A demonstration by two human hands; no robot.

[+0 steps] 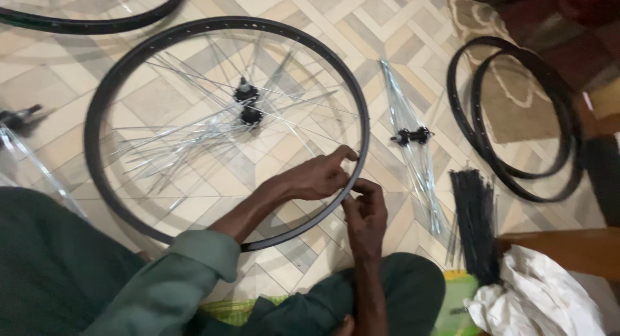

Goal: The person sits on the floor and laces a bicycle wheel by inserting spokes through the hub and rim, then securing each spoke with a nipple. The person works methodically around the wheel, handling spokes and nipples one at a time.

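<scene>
A black bicycle wheel rim [103,110] lies flat on the tiled floor, with a black hub [247,103] in its middle and loose silver spokes [187,132] fanning out from it. My left hand [316,176] reaches across the inside of the rim and pinches the end of a spoke at the rim's near right edge. My right hand [365,213] grips the rim from outside at the same spot, fingers curled around it. Both hands sit close together.
A second hub with a bundle of silver spokes [412,137] lies to the right. Two bare black rims [516,116] lie at the far right, a bundle of black spokes [475,220] and white cloth [536,297] beside a wooden board. Another rim [97,23] is top left.
</scene>
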